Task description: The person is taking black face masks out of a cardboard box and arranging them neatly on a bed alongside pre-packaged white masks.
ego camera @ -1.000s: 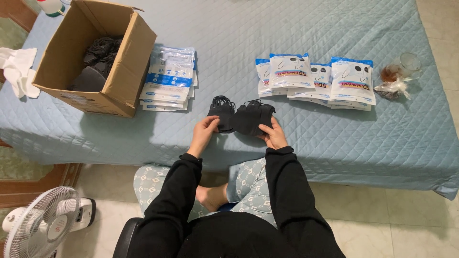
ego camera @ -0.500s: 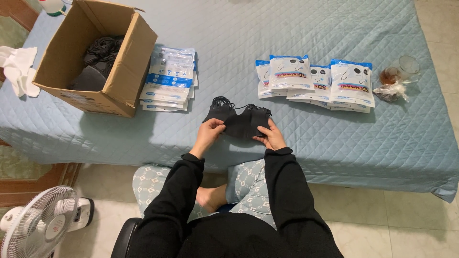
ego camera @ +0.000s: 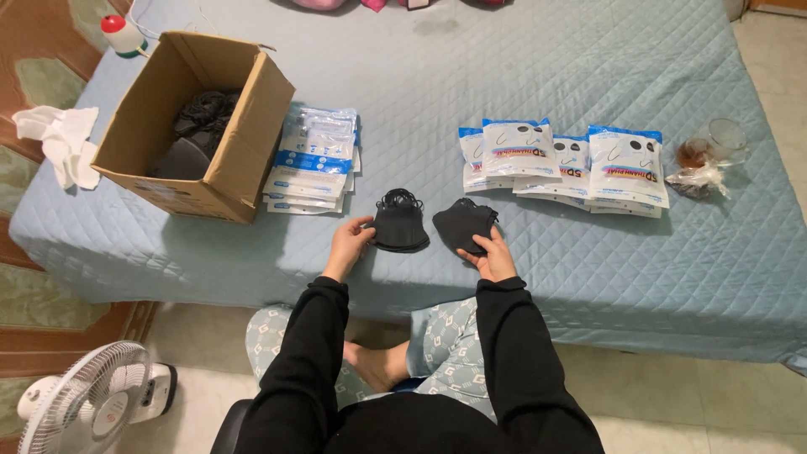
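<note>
**Mina:** While both stacks sit near the centre of the frame on the blue quilted bedspread (ego camera: 588, 277), which hand has what?

**Tae:** Left hand (ego camera: 349, 245) pinches the left stack of black face masks (ego camera: 398, 225) at its near edge, thumb on top, fingers under. Right hand (ego camera: 492, 255) lies over the lower edge of the right stack of black masks (ego camera: 461, 224), fingers curled on it, pressing rather than lifting. The two stacks lie just beside each other, apart by a narrow gap.

**Mina:** How would you handle them well from here?

**Tae:** I'd judge: keep each stack squared, ear loops tucked at the top so they don't snag, and hold by the folded edge, not the loops. The flat empty pouches (ego camera: 313, 160), left of centre beside the open cardboard box (ego camera: 239, 126), are the near reach for the left hand; the filled packets (ego camera: 572, 160) lie in a row right of centre.

**Mina:** Anything to avoid?

**Tae:** The glass cups (ego camera: 710, 145) at upper right stay well apart.
</note>
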